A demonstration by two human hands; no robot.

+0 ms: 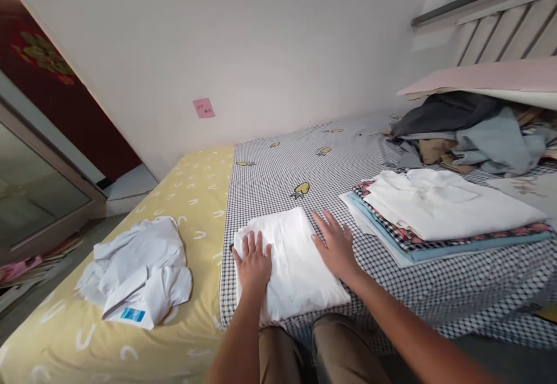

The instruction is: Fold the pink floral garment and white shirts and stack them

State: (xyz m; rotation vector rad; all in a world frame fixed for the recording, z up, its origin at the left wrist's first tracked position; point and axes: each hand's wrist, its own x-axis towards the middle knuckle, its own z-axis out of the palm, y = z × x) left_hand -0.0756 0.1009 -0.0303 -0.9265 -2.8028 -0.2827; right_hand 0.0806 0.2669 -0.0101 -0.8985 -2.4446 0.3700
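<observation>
A white shirt (pixel 293 268), folded into a rough rectangle, lies on the checked bedsheet (pixel 278 169) right in front of my knees. My left hand (pixel 253 261) rests flat on its left side, fingers spread. At the shirt's right edge is my right hand (pixel 336 246), with its fingers apart and nothing held; the fingertips reach to the cloth's border. To the left, a crumpled white shirt (pixel 143 268) with a blue label (pixel 133 314) lies on the yellow part of the bed (pixel 204 198).
On the right is a stack of folded clothes, a white garment (pixel 439 204) on top. Behind it sits a heap of grey and brown clothes (pixel 496 134) under a pink board (pixel 487 76). A wall (pixel 261 42) with a pink note (pixel 203 108) bounds the bed's far side.
</observation>
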